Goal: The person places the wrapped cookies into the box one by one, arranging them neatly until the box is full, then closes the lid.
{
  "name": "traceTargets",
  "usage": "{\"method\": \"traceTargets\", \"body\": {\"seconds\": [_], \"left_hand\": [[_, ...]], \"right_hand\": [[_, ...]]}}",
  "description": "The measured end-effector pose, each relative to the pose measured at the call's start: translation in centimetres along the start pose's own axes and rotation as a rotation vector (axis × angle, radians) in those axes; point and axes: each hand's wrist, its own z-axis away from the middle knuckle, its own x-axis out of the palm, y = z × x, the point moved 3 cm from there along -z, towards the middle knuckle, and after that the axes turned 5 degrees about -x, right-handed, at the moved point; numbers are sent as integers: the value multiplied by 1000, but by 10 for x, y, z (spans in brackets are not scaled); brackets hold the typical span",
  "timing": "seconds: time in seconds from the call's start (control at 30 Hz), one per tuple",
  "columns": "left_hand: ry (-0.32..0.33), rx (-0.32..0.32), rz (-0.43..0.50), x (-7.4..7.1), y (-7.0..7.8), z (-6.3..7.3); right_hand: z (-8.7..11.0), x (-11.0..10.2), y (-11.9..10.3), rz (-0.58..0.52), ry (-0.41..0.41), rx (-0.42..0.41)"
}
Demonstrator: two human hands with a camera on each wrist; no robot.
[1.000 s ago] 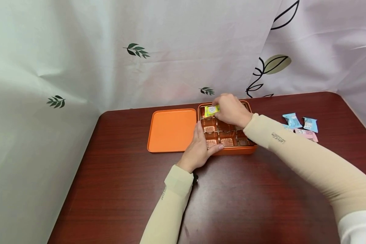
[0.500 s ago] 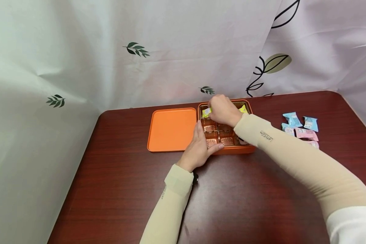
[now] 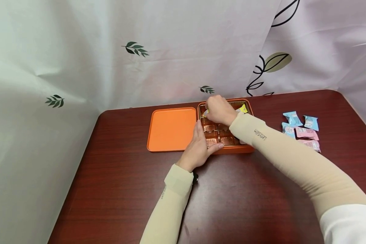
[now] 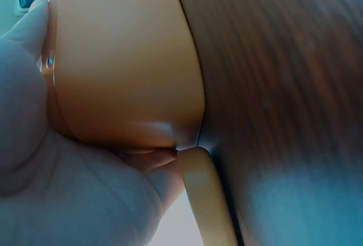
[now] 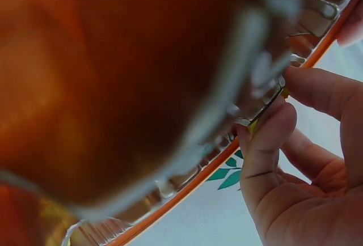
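Observation:
An orange box [image 3: 236, 150] with a clear compartmented liner stands near the table's back edge. My left hand [image 3: 196, 149] braces its front left corner, fingers straight along the left wall and thumb along the front rim. In the left wrist view the palm lies by the box's smooth side [image 4: 130, 59]. My right hand [image 3: 220, 110] reaches into the back left compartment and pinches a small yellow-wrapped packet [image 3: 205, 113], mostly hidden by the fingers. Only a sliver of yellow wrapper [image 5: 253, 126] shows in the right wrist view. Another yellow packet [image 3: 242, 108] sits in the back right compartment.
The flat orange lid [image 3: 172, 130] lies against the box's left side. To the right on the table [image 3: 262, 189] are blue packets [image 3: 292, 118] and pink packets [image 3: 306, 133] in a loose group. A patterned white curtain [image 3: 170, 67] hangs behind the table.
My right hand has moved left along the back row with the yellow packet, into the left corner. The other yellow packet at the back right has come into view. My left hand stays put.

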Motion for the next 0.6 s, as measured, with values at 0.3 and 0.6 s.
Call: {"method": "traceTargets", "body": {"seconds": [0.3,0.6], "left_hand": [[-2,-8,6,0,0,-1],[-9,-14,0,1,1,0]], "right_hand": [[-2,2,2,12,-28,11],[1,1,4,29,-13,-9]]}}
